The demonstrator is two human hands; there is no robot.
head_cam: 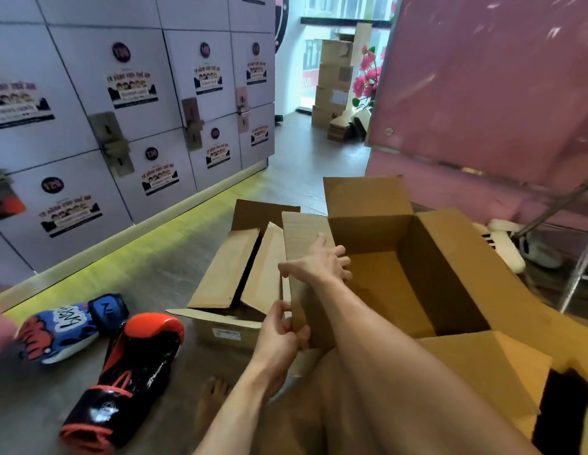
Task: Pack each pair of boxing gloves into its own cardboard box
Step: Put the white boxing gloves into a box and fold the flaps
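A large open cardboard box (427, 284) stands on the floor in front of me, and nothing shows inside it. My right hand (322, 261) grips its upright left flap, thumb outside and fingers over the top edge. My left hand (279, 333) pinches the near end of the same flap. A smaller cardboard box (233, 280) with half-folded flaps sits just left of it. A black and red boxing glove (131, 366) lies on the floor at the lower left. Beside it is a blue patterned boxing glove (66, 326).
A wall of lockers (128, 103) runs along the left. A pink panel (489, 87) rises on the right, with metal frame legs (578, 277) and a white object (506, 244) below it. Stacked cardboard boxes (335, 80) stand far back. My bare foot (214, 399) rests near the gloves.
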